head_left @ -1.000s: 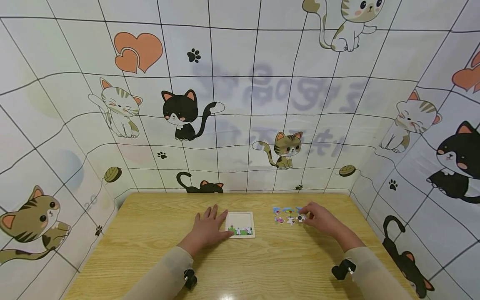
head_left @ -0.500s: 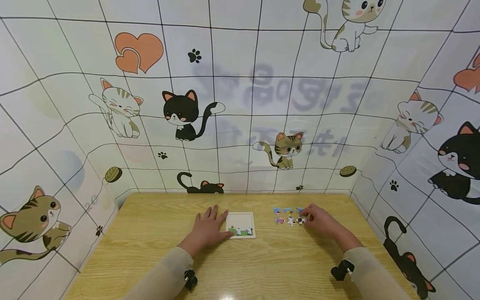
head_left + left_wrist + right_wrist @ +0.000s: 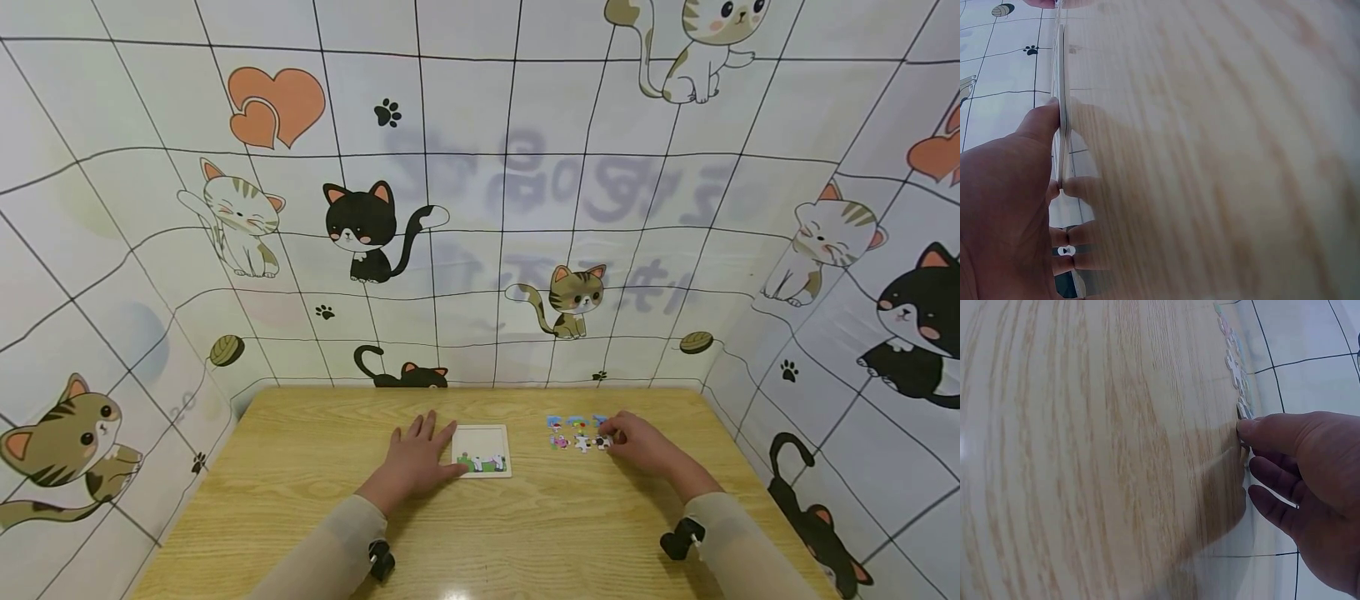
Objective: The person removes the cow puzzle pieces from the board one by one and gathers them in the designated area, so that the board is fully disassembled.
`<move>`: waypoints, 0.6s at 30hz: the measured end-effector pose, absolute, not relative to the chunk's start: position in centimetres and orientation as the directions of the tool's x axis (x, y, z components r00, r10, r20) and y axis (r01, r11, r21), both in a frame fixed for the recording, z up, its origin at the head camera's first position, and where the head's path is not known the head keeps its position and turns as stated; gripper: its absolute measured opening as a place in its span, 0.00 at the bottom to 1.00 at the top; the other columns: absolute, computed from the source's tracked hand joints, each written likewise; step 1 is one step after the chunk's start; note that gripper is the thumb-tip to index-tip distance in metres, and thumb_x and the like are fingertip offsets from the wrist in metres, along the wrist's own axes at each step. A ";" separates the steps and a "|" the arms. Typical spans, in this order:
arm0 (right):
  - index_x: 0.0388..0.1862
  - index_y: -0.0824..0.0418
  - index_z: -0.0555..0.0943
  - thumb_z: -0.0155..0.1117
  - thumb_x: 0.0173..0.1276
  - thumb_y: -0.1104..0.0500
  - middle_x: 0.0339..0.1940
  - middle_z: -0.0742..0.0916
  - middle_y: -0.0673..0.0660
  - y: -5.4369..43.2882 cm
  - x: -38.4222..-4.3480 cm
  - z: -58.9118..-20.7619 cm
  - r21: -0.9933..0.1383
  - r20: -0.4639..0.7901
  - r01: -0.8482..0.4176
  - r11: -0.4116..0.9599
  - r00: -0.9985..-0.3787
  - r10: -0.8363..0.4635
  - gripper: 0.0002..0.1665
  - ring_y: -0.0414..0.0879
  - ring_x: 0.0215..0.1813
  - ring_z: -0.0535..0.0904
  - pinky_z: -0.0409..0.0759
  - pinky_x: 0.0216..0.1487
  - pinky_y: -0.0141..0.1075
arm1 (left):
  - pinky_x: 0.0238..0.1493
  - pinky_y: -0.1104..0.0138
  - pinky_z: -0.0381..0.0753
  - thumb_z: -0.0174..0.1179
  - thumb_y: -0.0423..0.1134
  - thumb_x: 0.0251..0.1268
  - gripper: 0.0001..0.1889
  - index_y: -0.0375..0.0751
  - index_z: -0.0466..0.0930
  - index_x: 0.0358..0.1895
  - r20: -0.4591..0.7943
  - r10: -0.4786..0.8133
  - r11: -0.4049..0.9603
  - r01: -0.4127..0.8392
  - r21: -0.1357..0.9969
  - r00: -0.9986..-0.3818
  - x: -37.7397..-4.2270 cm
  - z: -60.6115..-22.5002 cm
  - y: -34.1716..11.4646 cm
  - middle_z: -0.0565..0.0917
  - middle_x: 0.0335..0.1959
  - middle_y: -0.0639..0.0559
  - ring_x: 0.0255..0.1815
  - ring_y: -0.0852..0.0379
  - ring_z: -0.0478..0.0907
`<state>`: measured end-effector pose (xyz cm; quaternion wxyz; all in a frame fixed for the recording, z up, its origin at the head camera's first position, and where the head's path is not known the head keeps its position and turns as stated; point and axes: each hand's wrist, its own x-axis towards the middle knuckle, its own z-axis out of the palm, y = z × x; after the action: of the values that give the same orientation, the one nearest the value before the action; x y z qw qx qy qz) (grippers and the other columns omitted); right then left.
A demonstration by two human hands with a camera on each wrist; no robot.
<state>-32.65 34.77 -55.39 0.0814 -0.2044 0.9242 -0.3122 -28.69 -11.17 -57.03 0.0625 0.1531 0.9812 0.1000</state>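
On the wooden tabletop (image 3: 525,533), my left hand (image 3: 417,457) lies loose, fingers spread, while my right hand (image 3: 637,442) is curled in a pinch. Between them, near the middle of the far edge, sits a puzzle tray (image 3: 480,439), my left thumb at its near-left corner. Toward the tabletop's far-right corner lie loose jigsaw pieces (image 3: 577,422); I grasp the black-and-white piece (image 3: 601,442).

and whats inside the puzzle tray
Partly green pieces along the near side; the rest of the puzzle tray looks bare. The left hand covers the near left corner, hiding that spot.
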 end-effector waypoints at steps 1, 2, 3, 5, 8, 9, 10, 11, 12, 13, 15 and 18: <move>0.62 0.70 0.86 0.73 0.78 0.67 0.49 0.82 0.59 34.8 -32.6 -55.4 -0.612 -0.022 -0.329 0.719 -0.902 -0.431 0.17 0.47 0.44 0.76 0.80 0.48 0.45 | 0.80 0.27 0.54 0.56 0.78 0.75 0.49 0.56 0.61 0.90 -0.091 0.312 0.934 0.287 0.214 -0.946 -28.7 -57.1 -11.2 0.55 0.90 0.35 0.90 0.32 0.53; 0.62 0.70 0.86 0.73 0.78 0.67 0.49 0.82 0.58 34.8 -32.7 -55.4 -0.613 -0.021 -0.332 0.717 -0.900 -0.435 0.17 0.47 0.44 0.76 0.80 0.48 0.46 | 0.80 0.28 0.54 0.56 0.78 0.75 0.49 0.56 0.60 0.91 -0.091 0.312 0.934 0.287 0.212 -0.946 -28.7 -57.1 -11.2 0.55 0.90 0.35 0.90 0.33 0.53; 0.62 0.70 0.85 0.73 0.78 0.67 0.48 0.82 0.58 34.8 -32.6 -55.4 -0.613 -0.020 -0.336 0.715 -0.899 -0.439 0.17 0.47 0.44 0.75 0.80 0.48 0.46 | 0.80 0.28 0.54 0.56 0.78 0.75 0.49 0.56 0.60 0.91 -0.091 0.311 0.935 0.287 0.210 -0.946 -28.7 -57.1 -11.2 0.55 0.90 0.36 0.90 0.33 0.53; 0.62 0.69 0.86 0.73 0.78 0.67 0.49 0.82 0.58 34.8 -32.6 -55.5 -0.615 -0.025 -0.328 0.717 -0.901 -0.434 0.17 0.47 0.44 0.76 0.80 0.48 0.47 | 0.81 0.28 0.54 0.56 0.78 0.75 0.49 0.57 0.60 0.91 -0.092 0.311 0.935 0.287 0.207 -0.946 -28.7 -57.2 -11.2 0.55 0.90 0.36 0.90 0.33 0.53; 0.62 0.69 0.86 0.73 0.78 0.67 0.49 0.82 0.57 34.8 -32.6 -55.5 -0.614 -0.031 -0.325 0.720 -0.901 -0.433 0.17 0.47 0.45 0.76 0.81 0.49 0.48 | 0.80 0.28 0.54 0.56 0.78 0.75 0.49 0.57 0.60 0.91 -0.092 0.311 0.936 0.288 0.205 -0.946 -28.7 -57.2 -11.2 0.55 0.90 0.36 0.90 0.33 0.53; 0.62 0.69 0.86 0.73 0.78 0.67 0.49 0.82 0.57 34.8 -32.6 -55.5 -0.611 -0.031 -0.325 0.722 -0.901 -0.433 0.17 0.47 0.45 0.76 0.81 0.49 0.48 | 0.80 0.28 0.54 0.56 0.78 0.75 0.49 0.57 0.60 0.91 -0.091 0.311 0.935 0.288 0.205 -0.946 -28.7 -57.2 -11.2 0.55 0.90 0.36 0.90 0.33 0.53; 0.62 0.69 0.86 0.73 0.78 0.67 0.49 0.82 0.57 34.8 -32.6 -55.5 -0.610 -0.032 -0.325 0.723 -0.901 -0.432 0.17 0.47 0.45 0.76 0.81 0.49 0.48 | 0.80 0.28 0.54 0.56 0.78 0.75 0.49 0.57 0.60 0.91 -0.091 0.311 0.936 0.288 0.205 -0.946 -28.7 -57.2 -11.2 0.55 0.90 0.36 0.90 0.33 0.53; 0.62 0.69 0.86 0.73 0.78 0.67 0.49 0.82 0.57 34.8 -32.6 -55.4 -0.608 -0.031 -0.327 0.724 -0.901 -0.433 0.17 0.47 0.45 0.76 0.81 0.49 0.47 | 0.81 0.28 0.54 0.56 0.78 0.75 0.49 0.57 0.60 0.91 -0.090 0.310 0.936 0.287 0.205 -0.946 -28.7 -57.3 -11.2 0.55 0.91 0.36 0.90 0.33 0.53; 0.62 0.68 0.86 0.73 0.78 0.66 0.49 0.82 0.57 34.8 -32.6 -55.4 -0.607 -0.033 -0.323 0.726 -0.902 -0.429 0.16 0.46 0.45 0.76 0.81 0.49 0.47 | 0.81 0.28 0.54 0.56 0.78 0.75 0.49 0.57 0.60 0.91 -0.090 0.310 0.936 0.288 0.204 -0.946 -28.7 -57.3 -11.2 0.55 0.91 0.36 0.90 0.33 0.53; 0.62 0.68 0.86 0.73 0.78 0.66 0.49 0.82 0.57 34.8 -32.7 -55.4 -0.605 -0.033 -0.324 0.727 -0.903 -0.429 0.16 0.46 0.45 0.76 0.81 0.49 0.47 | 0.81 0.28 0.54 0.56 0.78 0.75 0.49 0.57 0.60 0.91 -0.088 0.311 0.936 0.288 0.204 -0.946 -28.7 -57.3 -11.2 0.55 0.91 0.36 0.90 0.33 0.53; 0.62 0.68 0.86 0.73 0.78 0.66 0.49 0.82 0.57 34.8 -32.7 -55.4 -0.601 -0.033 -0.324 0.730 -0.903 -0.428 0.16 0.46 0.45 0.77 0.81 0.49 0.47 | 0.81 0.28 0.54 0.55 0.78 0.75 0.49 0.57 0.60 0.91 -0.085 0.311 0.935 0.289 0.204 -0.947 -28.7 -57.4 -11.2 0.55 0.91 0.36 0.90 0.33 0.53; 0.61 0.67 0.86 0.73 0.78 0.65 0.49 0.82 0.57 34.8 -32.7 -55.3 -0.602 -0.037 -0.318 0.733 -0.905 -0.424 0.16 0.46 0.45 0.76 0.81 0.50 0.49 | 0.81 0.28 0.54 0.55 0.79 0.75 0.49 0.57 0.60 0.91 -0.084 0.313 0.934 0.290 0.206 -0.946 -28.7 -57.4 -11.3 0.55 0.91 0.36 0.90 0.33 0.53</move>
<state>-32.70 34.80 -55.33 0.0859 -0.2002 0.9268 -0.3060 -28.71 -11.28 -57.43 0.0577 0.1536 0.9818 0.0960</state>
